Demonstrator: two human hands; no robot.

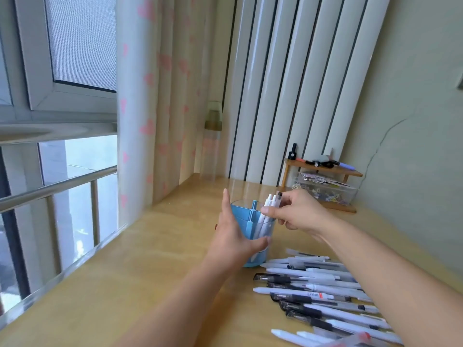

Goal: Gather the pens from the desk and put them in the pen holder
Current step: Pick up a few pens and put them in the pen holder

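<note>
Head view: left hand (234, 236) wrapped around blue pen holder (246, 222) on wooden desk (150, 271). Right hand (298, 214) pinching white pens (266, 209) standing in holder's near-right compartment. Loose pens (323, 294) piled just right of holder, partly under right forearm. Small wooden shelf (325, 171) and curtain (155, 96) behind.

A round blue pen holder (246, 229) with inner dividers is standing upright on the table. A small bunch of white pens (266, 211) is leaning in its right compartment, tips down. Many more white and black-gripped pens (323, 294) are lying scattered just right of it.
</note>
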